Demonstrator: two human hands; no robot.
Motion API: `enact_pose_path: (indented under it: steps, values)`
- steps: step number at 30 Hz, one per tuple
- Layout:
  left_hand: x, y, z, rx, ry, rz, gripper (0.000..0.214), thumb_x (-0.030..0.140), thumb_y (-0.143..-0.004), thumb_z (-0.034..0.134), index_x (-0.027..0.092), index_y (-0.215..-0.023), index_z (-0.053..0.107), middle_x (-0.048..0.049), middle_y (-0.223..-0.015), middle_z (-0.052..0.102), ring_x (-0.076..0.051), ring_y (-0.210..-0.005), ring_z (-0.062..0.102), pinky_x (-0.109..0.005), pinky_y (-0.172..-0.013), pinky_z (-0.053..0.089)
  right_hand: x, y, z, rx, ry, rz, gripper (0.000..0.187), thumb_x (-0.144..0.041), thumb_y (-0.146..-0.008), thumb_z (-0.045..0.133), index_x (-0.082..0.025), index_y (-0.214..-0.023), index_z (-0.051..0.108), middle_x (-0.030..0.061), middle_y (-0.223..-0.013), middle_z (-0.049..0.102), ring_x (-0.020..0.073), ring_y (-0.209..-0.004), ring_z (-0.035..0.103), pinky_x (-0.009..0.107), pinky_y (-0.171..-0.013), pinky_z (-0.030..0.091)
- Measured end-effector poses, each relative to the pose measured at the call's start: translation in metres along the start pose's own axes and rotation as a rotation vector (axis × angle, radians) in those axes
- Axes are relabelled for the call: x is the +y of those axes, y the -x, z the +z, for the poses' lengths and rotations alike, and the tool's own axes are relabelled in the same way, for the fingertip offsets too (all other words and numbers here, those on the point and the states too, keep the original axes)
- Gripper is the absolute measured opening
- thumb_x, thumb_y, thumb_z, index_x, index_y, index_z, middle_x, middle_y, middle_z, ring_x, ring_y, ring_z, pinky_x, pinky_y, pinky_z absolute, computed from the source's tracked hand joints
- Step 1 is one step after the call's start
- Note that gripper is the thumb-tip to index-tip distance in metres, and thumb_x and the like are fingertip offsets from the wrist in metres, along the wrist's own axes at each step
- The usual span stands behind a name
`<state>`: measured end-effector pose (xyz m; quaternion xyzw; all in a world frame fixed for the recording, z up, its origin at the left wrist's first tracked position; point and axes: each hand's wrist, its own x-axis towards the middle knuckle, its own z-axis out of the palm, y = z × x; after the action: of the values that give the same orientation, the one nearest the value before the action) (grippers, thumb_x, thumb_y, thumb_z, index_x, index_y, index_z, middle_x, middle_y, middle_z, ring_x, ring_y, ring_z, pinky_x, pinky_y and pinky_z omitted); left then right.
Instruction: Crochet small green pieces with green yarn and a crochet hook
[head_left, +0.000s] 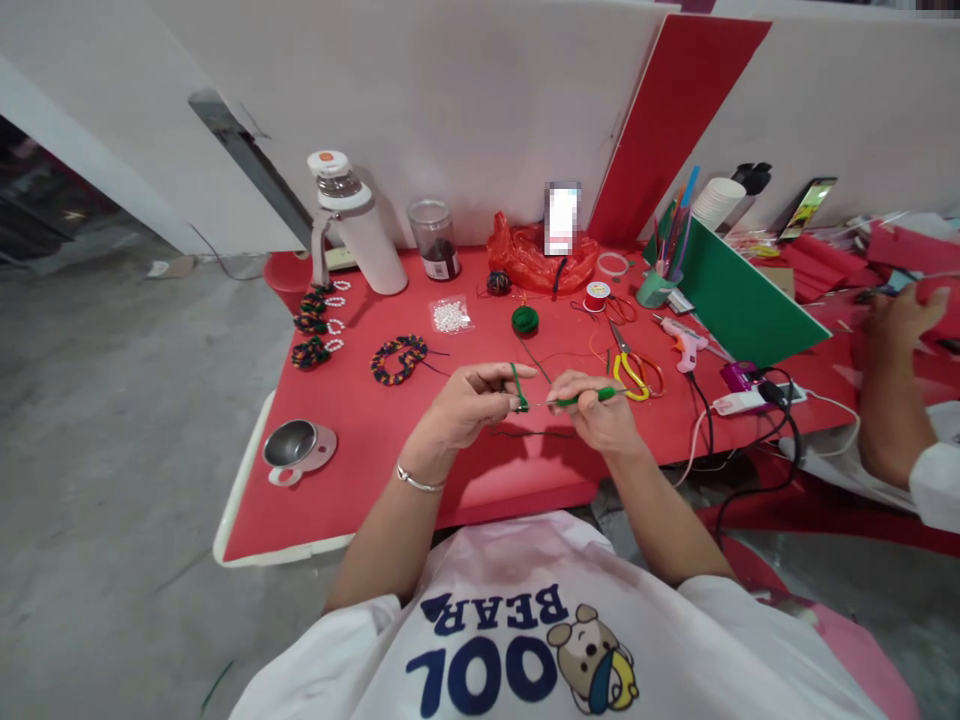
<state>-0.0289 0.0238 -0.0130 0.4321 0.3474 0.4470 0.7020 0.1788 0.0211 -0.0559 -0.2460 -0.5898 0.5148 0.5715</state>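
Observation:
My left hand [480, 402] pinches a small piece of green yarn [523, 404] between thumb and fingers. A strand loops over its outstretched index finger. In my right hand [596, 412] is a crochet hook [600, 396] with a green handle, held like a pen. Its thin metal tip points left, a short gap from the yarn piece. Beyond both hands sits a ball of dark green yarn [526, 320], with a strand running down toward them. A dark multicoloured braided ring [399, 360] lies to the left of my left hand.
Yellow-handled scissors [631, 375], a pink glue gun [684, 345] and a power strip [757, 400] lie on the right. A steel cup [291, 445] and a tall flask [364, 235] stand left. White beads [451, 315] lie behind. A co-worker's hand [904, 320] is at far right.

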Motion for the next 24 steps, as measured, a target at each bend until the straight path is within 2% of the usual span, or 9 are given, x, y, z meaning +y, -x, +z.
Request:
enact_pose_path:
  steps: [2,4,7,11,14,17,20,24]
  values:
    - [-0.004,-0.002,0.004,0.044,-0.021,0.057,0.043,0.018,-0.059,0.088,0.014,-0.102,0.083,-0.0004,-0.065,0.065,-0.006,-0.049,0.047,-0.021,-0.047,0.034,0.007,0.003,0.012,0.054,-0.078,-0.017,0.037,-0.06,-0.089,0.072,-0.024,-0.091,0.081,0.0042,-0.083,0.074,0.012,-0.058,0.064,0.027,-0.054,0.056]
    - [-0.006,-0.003,0.007,0.111,-0.058,0.124,0.045,0.02,-0.059,0.09,0.014,-0.103,0.083,-0.0003,-0.065,0.065,-0.008,-0.054,0.051,-0.021,-0.05,0.038,0.008,0.008,0.021,0.11,-0.053,-0.064,0.027,-0.051,-0.094,0.07,-0.027,-0.1,0.081,0.0046,-0.092,0.075,0.0121,-0.062,0.067,0.026,-0.055,0.057]
    - [-0.007,-0.002,0.009,0.219,-0.131,0.191,0.046,0.023,-0.061,0.092,0.015,-0.106,0.082,0.0002,-0.066,0.066,-0.009,-0.057,0.054,-0.021,-0.053,0.042,-0.001,0.012,0.023,0.114,0.242,-0.14,0.018,-0.033,-0.099,0.067,-0.029,-0.111,0.08,0.0076,-0.115,0.075,0.0157,-0.087,0.074,0.029,-0.071,0.063]
    - [-0.008,-0.001,0.011,0.278,-0.172,0.247,0.048,0.028,-0.064,0.092,0.014,-0.109,0.081,0.0006,-0.067,0.068,-0.009,-0.06,0.056,-0.021,-0.056,0.043,-0.011,0.011,0.016,0.015,0.557,-0.313,0.026,-0.023,-0.101,0.062,-0.029,-0.122,0.075,0.0086,-0.122,0.075,0.021,-0.111,0.073,0.038,-0.093,0.062]
    - [-0.011,-0.002,0.014,0.286,-0.152,0.264,0.052,0.032,-0.066,0.092,0.013,-0.112,0.079,0.0014,-0.065,0.067,-0.007,-0.054,0.05,-0.02,-0.052,0.04,-0.006,0.008,0.017,0.026,0.743,-0.483,0.035,-0.022,-0.1,0.063,-0.03,-0.133,0.069,0.0104,-0.13,0.073,0.0234,-0.117,0.071,0.042,-0.097,0.061]
    - [-0.014,-0.004,0.014,0.245,-0.081,0.225,0.054,0.036,-0.064,0.094,0.013,-0.111,0.079,0.0023,-0.062,0.065,-0.005,-0.049,0.045,-0.02,-0.048,0.035,0.004,0.007,0.023,0.078,0.776,-0.584,0.033,-0.027,-0.101,0.062,-0.032,-0.133,0.069,0.0105,-0.133,0.071,0.0245,-0.116,0.07,0.043,-0.095,0.061]
    - [-0.012,-0.004,0.008,0.197,-0.025,0.15,0.055,0.035,-0.061,0.096,0.014,-0.109,0.079,0.0029,-0.061,0.063,-0.005,-0.047,0.043,-0.019,-0.044,0.031,0.01,0.006,0.026,0.116,0.615,-0.506,0.025,-0.035,-0.103,0.058,-0.032,-0.122,0.073,0.0086,-0.128,0.073,0.0234,-0.11,0.071,0.042,-0.092,0.061]
    - [-0.005,0.0,-0.001,0.145,-0.024,0.106,0.055,0.031,-0.06,0.096,0.013,-0.109,0.08,0.0011,-0.065,0.065,-0.005,-0.048,0.044,-0.019,-0.044,0.033,0.016,0.0,0.016,0.078,0.244,-0.216,0.032,-0.05,-0.103,0.054,-0.026,-0.107,0.075,0.0104,-0.117,0.075,0.0176,-0.08,0.069,0.035,-0.07,0.061]
